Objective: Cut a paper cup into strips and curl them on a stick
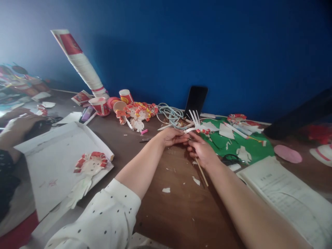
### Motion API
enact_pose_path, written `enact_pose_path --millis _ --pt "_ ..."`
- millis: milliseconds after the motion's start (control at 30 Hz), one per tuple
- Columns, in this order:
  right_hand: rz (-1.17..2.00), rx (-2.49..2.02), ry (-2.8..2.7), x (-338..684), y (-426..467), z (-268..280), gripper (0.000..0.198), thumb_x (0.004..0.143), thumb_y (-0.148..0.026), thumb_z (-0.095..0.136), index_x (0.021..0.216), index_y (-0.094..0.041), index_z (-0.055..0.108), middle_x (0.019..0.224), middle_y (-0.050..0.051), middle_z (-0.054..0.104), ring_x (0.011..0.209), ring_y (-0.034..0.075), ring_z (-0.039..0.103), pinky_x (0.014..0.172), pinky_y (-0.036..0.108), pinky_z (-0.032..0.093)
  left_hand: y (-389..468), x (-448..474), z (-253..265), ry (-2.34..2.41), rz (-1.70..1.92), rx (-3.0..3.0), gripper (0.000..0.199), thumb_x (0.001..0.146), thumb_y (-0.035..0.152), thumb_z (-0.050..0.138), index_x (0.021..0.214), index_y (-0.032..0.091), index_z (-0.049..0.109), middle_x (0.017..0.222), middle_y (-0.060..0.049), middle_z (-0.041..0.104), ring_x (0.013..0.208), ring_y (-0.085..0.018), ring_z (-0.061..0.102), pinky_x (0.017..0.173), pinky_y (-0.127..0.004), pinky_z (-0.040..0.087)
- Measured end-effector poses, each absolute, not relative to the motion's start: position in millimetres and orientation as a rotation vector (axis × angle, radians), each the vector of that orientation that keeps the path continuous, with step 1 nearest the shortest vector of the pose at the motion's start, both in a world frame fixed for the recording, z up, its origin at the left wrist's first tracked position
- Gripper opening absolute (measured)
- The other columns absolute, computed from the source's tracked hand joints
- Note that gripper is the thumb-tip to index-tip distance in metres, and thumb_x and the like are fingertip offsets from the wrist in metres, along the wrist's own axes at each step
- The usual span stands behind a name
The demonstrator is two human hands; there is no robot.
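Note:
My left hand [175, 137] is closed, its fingertips pinching a white paper cutout with long cut strips [194, 121]. Close against it, my right hand [201, 148] is closed round a thin wooden stick [201, 173] that sticks out below the palm toward me. The fingertips of both hands meet at the paper's lower edge, and just what they press there is hidden. Small red-and-white paper curls [204, 131] show just beyond the right fingers. Paper scraps [196, 181] lie on the brown table [160, 214] below my hands.
A black phone [196, 101] leans on the blue wall behind a coiled cable [169, 114]. Paper-curl dolls [140, 112] and cups [100, 105] stand left. Scissors [231, 159] lie by the green sheet [259, 147]; an open book [285, 193] is right. Another person's hand [22, 126] is far left.

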State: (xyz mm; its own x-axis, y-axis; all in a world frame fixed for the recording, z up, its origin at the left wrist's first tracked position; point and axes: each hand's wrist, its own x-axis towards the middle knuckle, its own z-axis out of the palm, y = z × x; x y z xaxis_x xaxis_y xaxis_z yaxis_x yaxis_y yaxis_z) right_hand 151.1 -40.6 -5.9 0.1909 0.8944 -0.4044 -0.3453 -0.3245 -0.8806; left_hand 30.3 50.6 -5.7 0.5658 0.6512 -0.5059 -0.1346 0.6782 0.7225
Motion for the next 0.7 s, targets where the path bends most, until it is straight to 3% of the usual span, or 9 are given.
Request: enact_pose_path --millis 700 --pt "1.190 -1.440 -0.763 147.3 -41.7 -21.5 0.057 0.073 -0.019 0.056 0.130 -0.022 0.054 0.062 -0.004 0.054 0.047 0.007 0.046 0.036 0.013 0.027 49.9 35.6 -9.9 0.873 0.547 0.818 0.010 0.083 0.005 0.058 0.075 0.005 0.064 0.063 -0.007 0.066 0.055 -0.010 0.064 0.054 -0.020 0.057"
